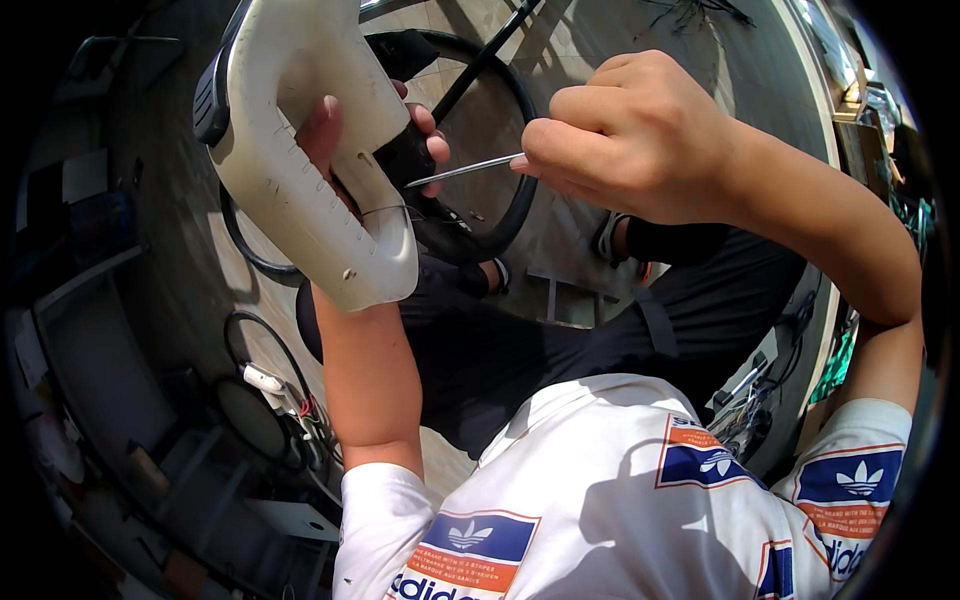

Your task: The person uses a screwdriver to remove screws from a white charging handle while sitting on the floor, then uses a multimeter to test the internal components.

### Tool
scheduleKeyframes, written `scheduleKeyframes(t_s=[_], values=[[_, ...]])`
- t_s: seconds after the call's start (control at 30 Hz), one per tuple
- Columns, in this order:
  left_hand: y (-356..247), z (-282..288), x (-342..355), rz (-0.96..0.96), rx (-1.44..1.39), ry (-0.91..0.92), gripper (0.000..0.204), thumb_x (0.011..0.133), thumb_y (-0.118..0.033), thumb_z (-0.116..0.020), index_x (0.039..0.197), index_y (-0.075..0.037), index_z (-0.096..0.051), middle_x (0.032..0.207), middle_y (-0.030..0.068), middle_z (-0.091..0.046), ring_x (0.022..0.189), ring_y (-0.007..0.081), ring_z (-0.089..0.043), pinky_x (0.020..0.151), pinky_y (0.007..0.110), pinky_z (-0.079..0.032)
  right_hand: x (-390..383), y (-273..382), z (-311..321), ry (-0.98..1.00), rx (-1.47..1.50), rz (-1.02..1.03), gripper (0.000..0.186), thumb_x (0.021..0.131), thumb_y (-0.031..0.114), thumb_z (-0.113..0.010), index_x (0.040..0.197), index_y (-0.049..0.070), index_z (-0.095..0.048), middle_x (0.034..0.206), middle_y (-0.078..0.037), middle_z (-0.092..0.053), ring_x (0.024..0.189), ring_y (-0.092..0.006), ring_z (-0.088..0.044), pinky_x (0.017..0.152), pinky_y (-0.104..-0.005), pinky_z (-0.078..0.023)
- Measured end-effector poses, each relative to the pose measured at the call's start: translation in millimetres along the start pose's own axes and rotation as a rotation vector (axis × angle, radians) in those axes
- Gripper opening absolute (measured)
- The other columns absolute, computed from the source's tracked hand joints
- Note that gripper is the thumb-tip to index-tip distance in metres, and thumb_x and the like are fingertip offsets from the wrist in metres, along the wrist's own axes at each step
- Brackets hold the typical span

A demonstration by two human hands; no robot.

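Note:
My left hand [322,132] is wrapped round a worn cream plastic housing [290,190], reaching through its opening, with the forearm passing behind it. A black ribbed piece [212,95] is on the housing's upper left side. On the right side, by my left fingertips, is a black part [405,158]. My right hand [635,140] is closed in a fist on a screwdriver, whose thin metal shaft [465,171] points left. The shaft's tip meets or lies just in front of the black part; I cannot tell which. A thin wire [385,210] crosses the housing's lower end.
Behind the housing, a thick black hose-like loop [525,190] lies on the tiled floor. My legs [560,345] are bent below the hands. A white plug-like piece with cables [263,378] is at lower left. Loose wires [700,10] lie at the top; cluttered shelves [875,120] stand at right.

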State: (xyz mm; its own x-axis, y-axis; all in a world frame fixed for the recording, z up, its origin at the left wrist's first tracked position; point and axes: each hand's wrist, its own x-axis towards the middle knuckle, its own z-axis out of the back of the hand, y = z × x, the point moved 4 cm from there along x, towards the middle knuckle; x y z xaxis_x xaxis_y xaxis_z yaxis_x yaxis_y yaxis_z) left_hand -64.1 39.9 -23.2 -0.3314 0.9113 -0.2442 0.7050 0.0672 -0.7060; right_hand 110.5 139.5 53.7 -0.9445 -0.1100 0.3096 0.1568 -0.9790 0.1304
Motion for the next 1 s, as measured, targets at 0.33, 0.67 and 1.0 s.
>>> scheduleKeyframes(t_s=[0.33, 0.67, 1.0], values=[[4, -6, -2, -0.027, 0.086, -0.017, 0.051, 0.091, -0.044, -0.065, 0.107, 0.005, -0.061, 0.086, 0.0186, -0.068, 0.069, 0.0257, -0.071, 0.049, 0.03, -0.052, -3, -5, -6, 0.067, 0.479, -0.332, 0.03, 0.091, 0.017, -0.07, 0.068, 0.003, -0.059, 0.056, -0.015, -0.054, 0.055, -0.0339, -0.059, 0.053, -0.0391, -0.046], [3, 1, -3, 0.004, 0.092, 0.196, 0.072, 0.095, -0.057, -0.053, 0.127, 0.008, -0.05, 0.101, 0.019, -0.058, 0.086, 0.0293, -0.061, 0.054, 0.032, -0.051, -3, -14, 10, 0.051, 0.436, -0.24, 0.027, 0.092, 0.014, -0.069, 0.071, 0.002, -0.059, 0.057, -0.012, -0.052, 0.052, -0.0296, -0.054, 0.051, -0.0383, -0.041], [1, 3, 4, 0.032, 0.014, 0.27, 0.077, 0.093, -0.059, -0.051, 0.129, 0.009, -0.048, 0.1, 0.0205, -0.056, 0.083, 0.0303, -0.061, 0.045, 0.029, -0.048, 0, -5, 27, -0.03, -0.162, 0.057, 0.016, 0.075, 0.009, -0.067, 0.073, 0.003, -0.052, 0.057, -0.006, -0.045, 0.047, -0.0242, -0.053, 0.043, -0.034, -0.044]])
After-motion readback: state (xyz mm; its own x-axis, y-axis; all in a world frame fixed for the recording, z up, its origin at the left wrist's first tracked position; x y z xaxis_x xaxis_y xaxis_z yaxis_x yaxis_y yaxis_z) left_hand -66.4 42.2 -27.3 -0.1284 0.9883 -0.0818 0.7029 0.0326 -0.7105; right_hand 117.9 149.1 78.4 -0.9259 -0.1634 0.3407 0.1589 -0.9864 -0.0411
